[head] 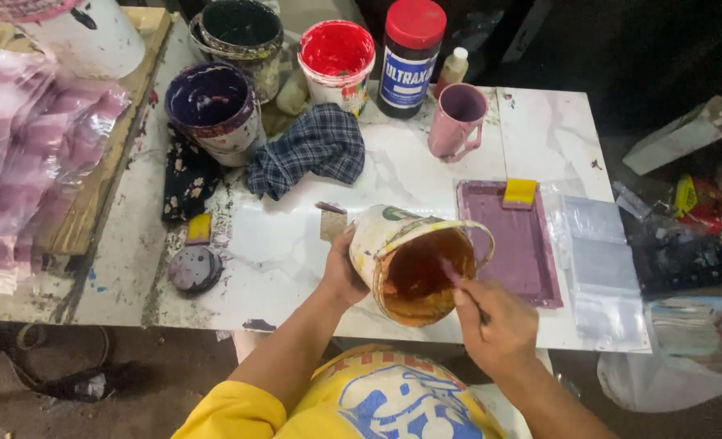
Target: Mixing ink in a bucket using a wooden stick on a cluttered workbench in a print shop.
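The left hand (pixel 342 272) is gripping one tilted orange-stained paint bucket (pixel 414 264) over the counter's (pixel 296 244) near edge, while the right hand (pixel 495 325) is pinching a stirring stick (pixel 452 275) dipped inside it. Three more paint buckets (pixel 214 110) and one pink mug (pixel 457 120) are standing farther away.

Paint bucket (pixel 414 260): white, stained outside, tilted on its side with the mouth facing the person, held above the white marble-pattern table's near edge. Interior coated in orange-brown paint. Wire handle hangs at its right. Thin stick (pixel 458 280): its tip reaches inside the mouth.
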